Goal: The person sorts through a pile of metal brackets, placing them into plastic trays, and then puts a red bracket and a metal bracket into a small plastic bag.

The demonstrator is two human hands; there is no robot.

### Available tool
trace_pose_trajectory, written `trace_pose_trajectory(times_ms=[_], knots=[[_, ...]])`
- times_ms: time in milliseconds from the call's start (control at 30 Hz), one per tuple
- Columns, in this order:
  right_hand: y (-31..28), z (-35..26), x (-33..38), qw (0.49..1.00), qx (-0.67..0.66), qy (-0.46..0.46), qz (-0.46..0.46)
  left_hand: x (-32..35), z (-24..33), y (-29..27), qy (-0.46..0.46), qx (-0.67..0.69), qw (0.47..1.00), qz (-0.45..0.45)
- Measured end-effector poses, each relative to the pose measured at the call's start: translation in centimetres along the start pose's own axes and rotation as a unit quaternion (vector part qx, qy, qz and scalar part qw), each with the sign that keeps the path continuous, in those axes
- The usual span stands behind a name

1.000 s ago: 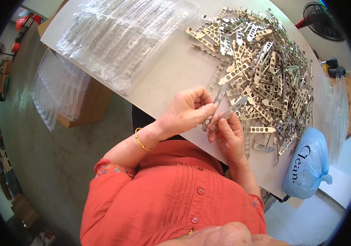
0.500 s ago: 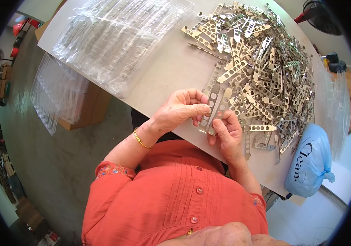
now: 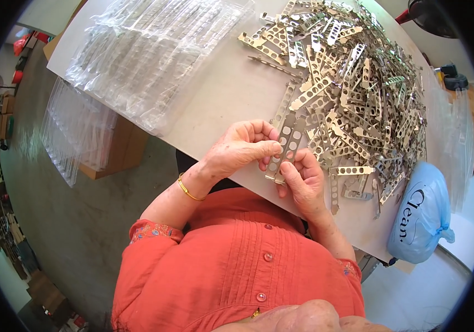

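Note:
Close to the table's near edge, my left hand pinches a flat metal slot bracket with a row of round holes, thumb on top. Just right of it, my right hand grips a second perforated bracket by its lower part. The two brackets lie side by side, nearly parallel, their lower ends partly covered by my fingers. Beyond my hands and to the right spreads a large heap of similar metal brackets, tangled at many angles. A few loose ones lie at the heap's edge beside my right hand.
Clear plastic blister trays are stacked on the far left of the table. More clear trays stand below, by a cardboard box. A tied blue plastic bag sits at the right edge, with clear plastic sheets beyond it.
The bracket in my right hand has shifted left, closer against the one in my left hand. My right hand has moved slightly left; the whole view has shifted a little.

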State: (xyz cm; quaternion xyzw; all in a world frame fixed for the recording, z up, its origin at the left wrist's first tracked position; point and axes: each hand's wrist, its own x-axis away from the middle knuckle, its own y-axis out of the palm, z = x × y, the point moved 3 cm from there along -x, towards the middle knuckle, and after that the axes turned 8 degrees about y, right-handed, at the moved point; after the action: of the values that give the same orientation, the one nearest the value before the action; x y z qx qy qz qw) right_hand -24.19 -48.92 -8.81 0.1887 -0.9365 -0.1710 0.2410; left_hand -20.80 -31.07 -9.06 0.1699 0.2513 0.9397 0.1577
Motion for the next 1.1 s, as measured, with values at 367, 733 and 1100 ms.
trace_pose_trajectory(times_ms=[367,733,1100], knots=[[0.39,-0.44,0.08,1.0,0.004,0.006,-0.01,0.12,0.19,0.04,0.007,0.021,1.0,0.005],[0.34,-0.38,0.13,1.0,0.018,0.012,-0.001,-0.03,-0.18,-0.33,0.011,0.03,0.999,-0.013],[0.34,-0.22,0.01,1.0,0.016,0.012,-0.001,-0.02,-0.12,-0.27,0.005,0.034,0.999,-0.012]])
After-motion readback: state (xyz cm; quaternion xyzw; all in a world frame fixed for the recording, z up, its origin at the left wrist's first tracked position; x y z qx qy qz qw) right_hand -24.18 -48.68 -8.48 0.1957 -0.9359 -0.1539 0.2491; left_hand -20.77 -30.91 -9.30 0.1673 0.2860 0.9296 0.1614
